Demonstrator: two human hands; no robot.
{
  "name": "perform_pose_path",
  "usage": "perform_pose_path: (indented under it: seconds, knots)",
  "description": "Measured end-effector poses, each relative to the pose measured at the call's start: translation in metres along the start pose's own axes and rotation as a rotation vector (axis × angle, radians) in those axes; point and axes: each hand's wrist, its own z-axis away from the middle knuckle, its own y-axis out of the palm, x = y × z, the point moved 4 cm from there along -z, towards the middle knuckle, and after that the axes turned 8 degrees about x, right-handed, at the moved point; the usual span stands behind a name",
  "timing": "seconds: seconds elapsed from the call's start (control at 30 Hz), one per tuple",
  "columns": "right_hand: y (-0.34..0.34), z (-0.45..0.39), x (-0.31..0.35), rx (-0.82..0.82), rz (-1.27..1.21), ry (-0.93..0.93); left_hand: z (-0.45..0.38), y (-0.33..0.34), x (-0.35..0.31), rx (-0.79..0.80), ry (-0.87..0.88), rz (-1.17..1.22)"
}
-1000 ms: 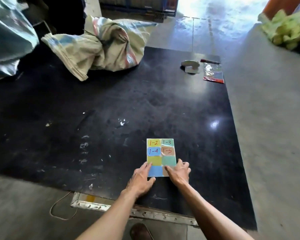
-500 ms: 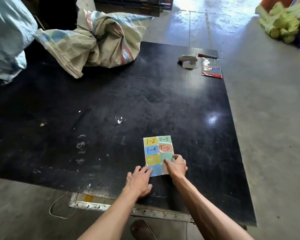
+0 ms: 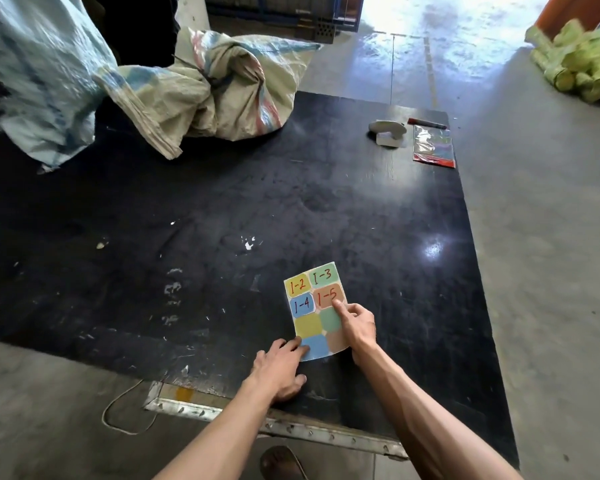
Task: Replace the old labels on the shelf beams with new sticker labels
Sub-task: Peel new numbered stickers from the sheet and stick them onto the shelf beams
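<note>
Head view: your left hand pins the sheet flat on the worktop, fingers spread; your right hand, forefinger out, holds nothing. Label 1-5 under that fingertip could tear if you pick carelessly.

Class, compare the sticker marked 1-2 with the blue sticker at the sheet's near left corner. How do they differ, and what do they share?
The 1-2 sticker is yellow; the near-corner sticker is blue. The 1-2 sticker bears red handwriting; the blue one is blank. The 1-2 sticker lies untouched at the far end; the left hand has fingertips on the blue one. Both are rounded stickers in the left column of the sticker sheet.
</note>
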Motion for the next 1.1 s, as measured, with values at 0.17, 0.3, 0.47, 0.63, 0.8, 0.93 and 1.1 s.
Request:
perform_pose_path:
  seconds: [0.17,0.3,0.47,0.63,0.8,0.93,1.1]
  knots:
    - [0.016,0.004,0.033,0.171,0.030,-0.137,0.011,-0.005,0.035,-0.144,-0.026,0.516]
    - [0.054,0.029,0.072,0.399,0.019,-0.245,0.037,-0.025,0.074,-0.374,-0.173,1.135]
    - [0.127,0.087,0.120,0.753,0.038,-0.352,0.097,-0.033,0.128,-0.568,-0.265,1.760]
    - [0.207,0.157,0.149,1.009,0.112,-0.413,0.187,-0.048,0.168,-0.824,0.010,2.083]
    - [0.277,0.235,0.160,1.200,0.216,-0.508,0.289,-0.032,0.216,-1.223,-0.123,1.958]
    - [0.327,0.302,0.153,1.348,0.307,-0.594,0.372,-0.002,0.234,-1.456,-0.215,1.909]
    - [0.377,0.388,0.136,1.510,0.451,-0.761,0.470,0.042,0.242,-1.659,-0.374,1.826]
